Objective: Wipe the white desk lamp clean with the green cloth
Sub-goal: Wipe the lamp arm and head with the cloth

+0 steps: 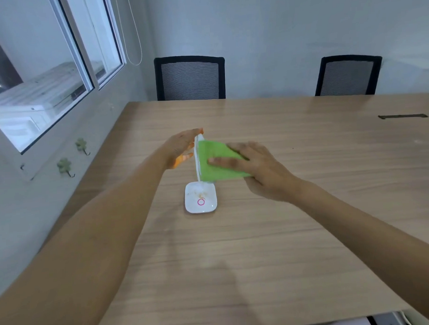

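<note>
The white desk lamp (200, 198) stands near the middle of the wooden table (309, 207), a little toward its left edge, with its square base flat on the top and its thin arm rising upright and away from the camera. The base shows a pink ring and orange-brown smears just beyond it, so it looks not yet cleaned.

The left hand (181, 149) rests against the left side of the lamp's upper part, fingers extended and close together with orange stains on the tips. Whether they curl around the arm or only brace it cannot be told. The right hand (255, 170) lies flat with fingers slightly spread, pressing the green cloth (216, 162) against the right side of the arm.

The lamp looks light and rigid, probably smooth plastic, and top-heavy on a small base, so sideways pressure could tip or slide it. Steadying the arm from the opposite side, as the left hand does, seems the sensible hold. The cloth is soft and folds readily around the thin arm.

Two black mesh chairs (190, 77) stand at the far edge, well apart from the lamp. A window (45, 78) and clover-shaped wall hooks (65, 166) sit to the left. Nothing blocks the work.
</note>
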The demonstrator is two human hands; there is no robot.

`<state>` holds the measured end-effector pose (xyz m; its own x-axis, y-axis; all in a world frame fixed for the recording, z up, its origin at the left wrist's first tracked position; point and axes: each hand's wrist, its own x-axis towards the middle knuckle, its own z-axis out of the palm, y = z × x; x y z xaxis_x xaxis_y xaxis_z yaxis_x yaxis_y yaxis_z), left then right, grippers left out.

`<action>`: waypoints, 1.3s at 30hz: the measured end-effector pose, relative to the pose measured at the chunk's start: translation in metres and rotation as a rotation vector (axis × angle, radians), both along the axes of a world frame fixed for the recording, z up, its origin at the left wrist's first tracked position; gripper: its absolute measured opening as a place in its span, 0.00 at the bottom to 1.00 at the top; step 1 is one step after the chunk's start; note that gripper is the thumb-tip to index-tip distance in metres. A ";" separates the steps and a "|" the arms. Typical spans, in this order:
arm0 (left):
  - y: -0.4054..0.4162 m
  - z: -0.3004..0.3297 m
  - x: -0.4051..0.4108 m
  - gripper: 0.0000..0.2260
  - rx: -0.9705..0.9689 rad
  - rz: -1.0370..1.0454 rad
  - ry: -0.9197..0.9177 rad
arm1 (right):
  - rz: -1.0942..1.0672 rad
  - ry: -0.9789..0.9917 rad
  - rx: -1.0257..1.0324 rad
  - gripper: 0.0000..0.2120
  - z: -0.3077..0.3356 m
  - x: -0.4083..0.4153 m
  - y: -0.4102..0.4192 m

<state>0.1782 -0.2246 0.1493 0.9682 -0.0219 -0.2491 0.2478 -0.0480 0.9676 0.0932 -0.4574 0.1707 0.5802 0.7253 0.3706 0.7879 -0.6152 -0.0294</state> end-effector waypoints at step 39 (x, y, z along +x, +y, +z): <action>0.005 0.005 0.006 0.08 0.045 -0.091 0.047 | 0.114 -0.080 0.097 0.35 -0.067 -0.019 -0.020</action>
<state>0.1838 -0.2191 0.1539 0.9500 -0.0971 -0.2969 0.2856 -0.1150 0.9514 0.0745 -0.4778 0.1037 0.4619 0.7436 0.4835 0.8548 -0.5186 -0.0190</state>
